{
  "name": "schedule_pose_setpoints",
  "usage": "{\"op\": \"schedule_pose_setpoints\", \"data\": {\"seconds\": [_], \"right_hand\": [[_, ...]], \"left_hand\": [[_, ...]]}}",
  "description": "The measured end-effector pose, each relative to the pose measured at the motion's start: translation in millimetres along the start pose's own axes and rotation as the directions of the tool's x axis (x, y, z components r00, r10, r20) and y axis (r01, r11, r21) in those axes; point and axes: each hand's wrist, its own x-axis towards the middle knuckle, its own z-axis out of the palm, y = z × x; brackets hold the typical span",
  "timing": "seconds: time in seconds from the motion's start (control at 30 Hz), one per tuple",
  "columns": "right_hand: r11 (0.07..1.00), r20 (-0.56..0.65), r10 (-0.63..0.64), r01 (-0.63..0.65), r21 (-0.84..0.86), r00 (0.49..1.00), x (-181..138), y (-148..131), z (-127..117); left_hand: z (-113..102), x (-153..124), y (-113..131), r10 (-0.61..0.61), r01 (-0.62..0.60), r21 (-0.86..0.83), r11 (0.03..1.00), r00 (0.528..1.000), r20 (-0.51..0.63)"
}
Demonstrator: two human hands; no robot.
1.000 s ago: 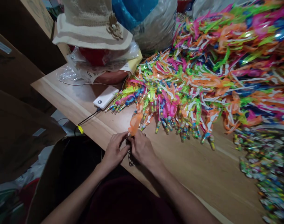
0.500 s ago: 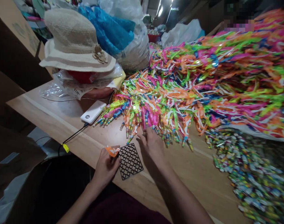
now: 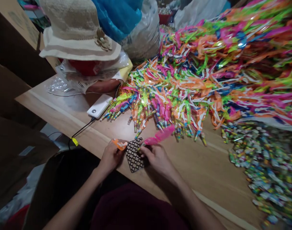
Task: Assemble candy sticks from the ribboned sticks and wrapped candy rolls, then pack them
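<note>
From the head view I see my left hand (image 3: 109,156) curled closed on an orange ribbon tassel (image 3: 119,144), and my right hand (image 3: 157,161) pinching a pink ribbon tassel (image 3: 159,136). A black plastic grid (image 3: 133,155) lies between the hands on the worktop (image 3: 184,169). A heap of multicoloured ribbon tassels (image 3: 174,105) spreads just ahead of them.

Nothing can be read clearly. Beyond the left hand (image 3: 109,156), a clear plastic bag (image 3: 60,85) carries a printed label (image 3: 81,85), its print too small to make out, and a cardboard box (image 3: 22,25) further off shows faint, blurred printing. Nearer that hand, a white power bank (image 3: 99,106) bears only a small round mark (image 3: 94,111).
</note>
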Motion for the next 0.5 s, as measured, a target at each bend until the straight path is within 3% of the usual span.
{"op": "schedule_pose_setpoints", "data": {"seconds": [0.1,0.2,0.3,0.5], "right_hand": [[1.0,0.096,-0.017,0.016,0.015,0.995,2.9,-13.8,17.0],[0.979,0.051,-0.132,0.138,-0.151,0.99,9.2,-16.9,27.3],[0.89,0.008,-0.276,0.259,-0.375,0.961,11.0,-11.6,34.4],[0.697,0.11,-0.396,0.376,-0.61,0.912,-3.6,-8.0,49.9]], "left_hand": [[0.2,0.2,2.3,0.032,-0.032,0.025,0.999,0.999,-0.008],[-0.8,1.0,5.9,0.059,-0.058,0.039,0.998,0.998,-0.022],[-1.6,1.3,8.1,0.059,-0.058,0.039,0.998,0.998,-0.01],[2.6,-1.6,-0.3,0.04,-0.04,-0.004,0.999,0.998,0.038]]}}
